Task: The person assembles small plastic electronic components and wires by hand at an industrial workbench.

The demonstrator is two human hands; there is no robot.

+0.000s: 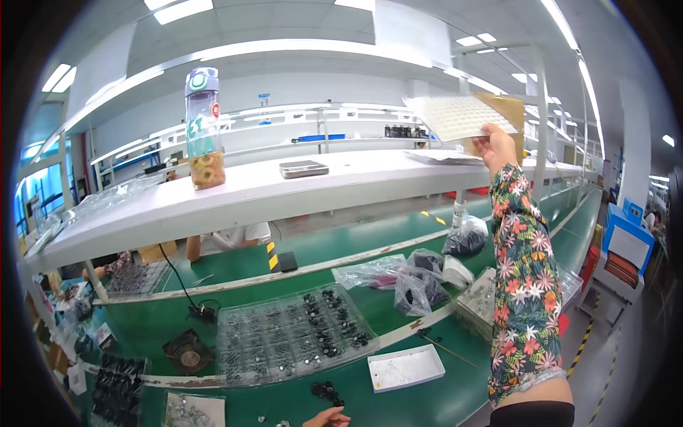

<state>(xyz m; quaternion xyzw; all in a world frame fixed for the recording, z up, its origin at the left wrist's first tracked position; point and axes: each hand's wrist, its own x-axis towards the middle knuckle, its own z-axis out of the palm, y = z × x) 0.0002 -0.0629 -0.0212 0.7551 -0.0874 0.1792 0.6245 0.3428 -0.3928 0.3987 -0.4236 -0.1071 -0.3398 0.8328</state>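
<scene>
Reaching far up and forward with the right arm (526, 285), nearly straight. Pinching between thumb and fingers of the right hand (496, 144), raised high. Holding the left hand (329, 418) low, partly cut off by the lower edge, fingers pointing right.

You're in a factory workshop: long green worktop (405, 407), tray of small parts (293, 331), strip lights (313, 48), striped floor tape (580, 346).

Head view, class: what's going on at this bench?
The person's right hand holds a pale pocketed tray up at the white shelf. The left hand is beside small black parts on the green bench. Beyond, a clear compartment tray is partly filled with dark pieces.
</scene>
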